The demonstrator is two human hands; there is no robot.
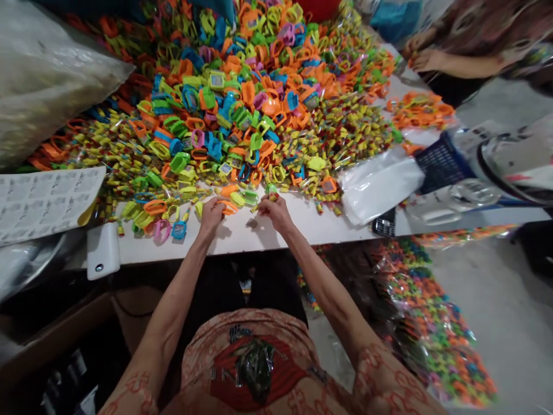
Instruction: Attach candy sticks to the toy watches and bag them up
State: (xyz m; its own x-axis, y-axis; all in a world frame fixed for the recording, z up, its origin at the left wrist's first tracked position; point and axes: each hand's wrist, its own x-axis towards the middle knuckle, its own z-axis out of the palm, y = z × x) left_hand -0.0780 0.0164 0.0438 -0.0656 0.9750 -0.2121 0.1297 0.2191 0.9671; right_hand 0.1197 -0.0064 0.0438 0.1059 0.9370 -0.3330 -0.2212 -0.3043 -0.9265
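My left hand (pixel 211 214) is at the table's front edge, its fingers closed on an orange toy watch (pixel 228 207). A hand's width to the right, my right hand (pixel 276 212) pinches a small green toy watch (pixel 271 189); its fingertips partly hide it. Between the hands lies another light-green toy watch (pixel 250 197). Just beyond them rises a big heap of toy watches (pixel 242 109) in orange, green, blue, yellow and pink. Small yellow wrapped pieces (pixel 302 147) are spread around its foot. Left of my left hand are a pink watch (pixel 162 230) and a blue watch (pixel 178 230).
Clear plastic bags (pixel 380 181) and a black keypad phone (pixel 384 223) lie on the right, near a blue basket (pixel 444 161). A white device (pixel 102 251) and printed sheets (pixel 47 199) are on the left. Another person's hands (pixel 425 57) work at the far right.
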